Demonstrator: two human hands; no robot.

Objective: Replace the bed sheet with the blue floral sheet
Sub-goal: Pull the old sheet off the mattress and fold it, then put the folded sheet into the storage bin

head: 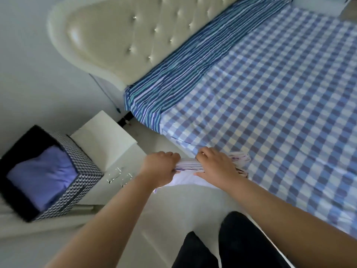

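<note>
Head view, looking down along two bare forearms. Nearest the camera, dark trouser legs [231,246] are seen on a pale floor [135,238]. Beyond them, a folded sheet [190,167], pale with faint printed edges, is held at the near side edge of the bed; whether it bears the blue floral print cannot be told. The left hand [161,167] is curled round the fold's left end, and the right hand [214,164] is clasped over its right part, fingers bent across the top. The bundle's long axis runs left to right between the hands, parallel with the mattress edge, with a loose white flap hanging beneath. The bed lies forward and to the right of the grip, so the right hand is nearer to it.

A blue-and-white checked sheet [280,113] is spread over the mattress and is judged not yet removed. Farther off, a blue striped cloth [183,74] is laid across the head end, against a cream tufted headboard [125,39]. To the left, a white bedside cabinet [108,136] stands, and a patterned storage bin [81,171] containing purple fabric [42,173] rests beside it. Nothing is seen lying on the checked sheet in the way.
</note>
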